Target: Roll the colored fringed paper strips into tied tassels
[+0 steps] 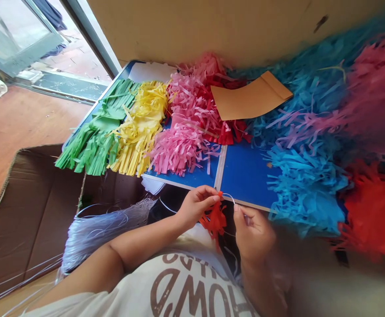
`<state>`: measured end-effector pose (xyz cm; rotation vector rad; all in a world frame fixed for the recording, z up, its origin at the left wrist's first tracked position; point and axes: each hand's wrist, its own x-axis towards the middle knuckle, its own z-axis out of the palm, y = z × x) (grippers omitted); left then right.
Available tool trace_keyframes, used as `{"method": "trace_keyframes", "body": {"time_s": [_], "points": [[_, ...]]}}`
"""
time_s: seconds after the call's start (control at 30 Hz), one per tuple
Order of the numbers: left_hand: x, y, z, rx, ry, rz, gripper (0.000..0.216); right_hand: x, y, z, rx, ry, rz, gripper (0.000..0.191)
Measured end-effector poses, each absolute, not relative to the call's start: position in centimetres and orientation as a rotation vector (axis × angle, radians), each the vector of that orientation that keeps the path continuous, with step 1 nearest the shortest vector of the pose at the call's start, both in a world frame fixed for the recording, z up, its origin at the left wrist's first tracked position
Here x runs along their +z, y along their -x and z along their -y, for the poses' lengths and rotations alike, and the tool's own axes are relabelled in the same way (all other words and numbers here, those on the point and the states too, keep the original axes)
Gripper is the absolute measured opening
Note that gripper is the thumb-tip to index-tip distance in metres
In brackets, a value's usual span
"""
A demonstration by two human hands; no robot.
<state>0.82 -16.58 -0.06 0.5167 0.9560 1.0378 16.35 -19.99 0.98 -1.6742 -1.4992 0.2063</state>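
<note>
Between thumb and fingers my left hand [197, 206] pinches the top of a red paper tassel [215, 221], whose fringe hangs down in front of my shirt. My right hand [253, 231] is closed on a thin white cord [229, 196]. That cord arches from the tassel's top to my right fingertips. Both hands are just off the near edge of the blue table [245, 171]. Whether the cord is knotted or threaded at the tassel cannot be made out.
Fringed paper lies in piles: green [93, 136], yellow [142, 127], pink [182, 145], blue [308, 189] and red [377, 211]. A folded orange-brown paper [248, 99] rests on top. At lower left, a bundle of white cords [96, 233] lies by a cardboard box [30, 207].
</note>
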Motion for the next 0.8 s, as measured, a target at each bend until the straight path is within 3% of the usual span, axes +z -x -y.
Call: {"method": "trace_keyframes", "body": {"time_s": [0.47, 0.8], "points": [[-0.5, -0.7, 16.6, 1.002, -0.530, -0.936, 0.035, 1.6, -16.1, 20.3, 0.437, 1.610, 1.520, 0.022], [-0.5, -0.4, 17.0, 1.010, -1.132, -1.023, 0.023, 0.0, -15.6, 19.9, 1.230, 1.447, 1.404, 0.034]]}}
